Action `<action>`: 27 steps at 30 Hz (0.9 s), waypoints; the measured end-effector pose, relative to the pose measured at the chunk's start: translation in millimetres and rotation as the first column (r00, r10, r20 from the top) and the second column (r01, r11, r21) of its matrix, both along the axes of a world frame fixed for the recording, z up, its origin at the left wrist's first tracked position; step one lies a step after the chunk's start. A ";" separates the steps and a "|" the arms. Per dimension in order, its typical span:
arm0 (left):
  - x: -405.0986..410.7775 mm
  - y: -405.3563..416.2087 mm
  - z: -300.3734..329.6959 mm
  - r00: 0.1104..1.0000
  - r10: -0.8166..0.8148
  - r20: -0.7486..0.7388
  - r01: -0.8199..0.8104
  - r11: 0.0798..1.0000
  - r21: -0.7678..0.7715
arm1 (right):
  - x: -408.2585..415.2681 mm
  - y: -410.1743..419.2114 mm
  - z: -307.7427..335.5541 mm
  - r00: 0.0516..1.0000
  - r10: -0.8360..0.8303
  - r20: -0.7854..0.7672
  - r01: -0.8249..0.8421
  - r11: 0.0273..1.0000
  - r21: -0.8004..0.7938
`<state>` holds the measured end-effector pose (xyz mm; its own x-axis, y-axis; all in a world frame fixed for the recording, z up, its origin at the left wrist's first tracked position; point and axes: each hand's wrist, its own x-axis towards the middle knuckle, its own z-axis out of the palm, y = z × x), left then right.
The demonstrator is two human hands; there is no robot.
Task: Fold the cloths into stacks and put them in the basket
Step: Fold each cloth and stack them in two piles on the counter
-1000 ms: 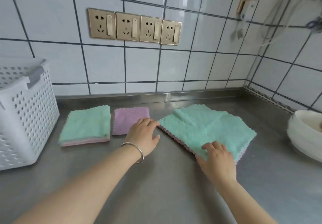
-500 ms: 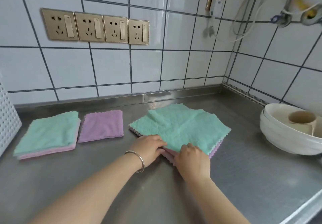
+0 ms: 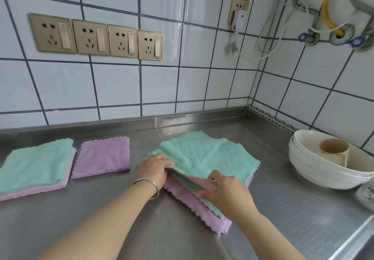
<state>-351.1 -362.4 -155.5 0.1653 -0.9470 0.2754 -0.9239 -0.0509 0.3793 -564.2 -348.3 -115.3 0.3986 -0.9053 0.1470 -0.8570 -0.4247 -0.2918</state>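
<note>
A steel desk [image 3: 101, 215] runs beneath white tiled walls. At its centre lies a pile of unfolded cloths [image 3: 210, 205]. The left hand [image 3: 154, 167] pinches the top green cloth [image 3: 204, 154] at its 8 o'clock corner, lifting it. The right hand [image 3: 224, 191] grasps the pink cloth [image 3: 194, 180] beneath. At 9 o'clock sit a folded purple cloth [image 3: 103, 156] and a folded stack [image 3: 34, 168].
</note>
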 end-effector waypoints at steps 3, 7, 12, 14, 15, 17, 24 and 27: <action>-1.7 4.6 8.8 1.000 0.017 -0.021 -0.019 0.998 -0.060 | -15.0 1.7 18.7 0.995 -0.034 -0.089 0.019 0.986 -0.164; 5.1 22.8 33.7 0.996 0.070 -0.059 -0.078 0.983 -0.163 | -31.4 0.2 38.0 0.992 -0.094 0.089 0.125 0.875 -0.468; 24.0 44.4 64.6 0.951 0.024 -0.310 -0.096 0.971 -0.219 | -33.2 5.7 60.3 0.970 -0.114 0.215 0.209 0.842 -0.497; 30.8 57.1 71.2 0.938 -0.005 -0.347 -0.076 0.973 -0.218 | -31.2 11.0 66.2 0.966 -0.132 0.222 0.223 0.859 -0.461; 34.0 64.3 73.4 0.931 -0.016 -0.364 -0.068 0.974 -0.218 | -30.9 13.9 68.0 0.963 -0.140 0.229 0.229 0.875 -0.427; 42.5 77.9 76.3 0.918 -0.058 -0.393 -0.032 0.975 -0.218 | -30.0 17.9 69.5 0.966 -0.138 0.218 0.211 0.908 -0.363; 102.7 137.6 115.4 0.981 -0.063 -0.186 0.049 0.996 -0.080 | 15.1 31.8 91.2 0.996 -0.004 0.089 0.030 0.954 -0.299; 138.4 159.7 141.8 0.997 0.069 -0.021 -0.070 0.995 -0.067 | 63.7 32.9 98.4 0.998 0.056 0.006 -0.052 0.953 -0.298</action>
<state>-212.7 -202.7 -13.7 0.2355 -0.9125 0.3346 -0.9117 -0.0881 0.4013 -500.5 -315.4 -16.9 0.4415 -0.7968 0.4126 -0.8270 -0.5397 -0.1573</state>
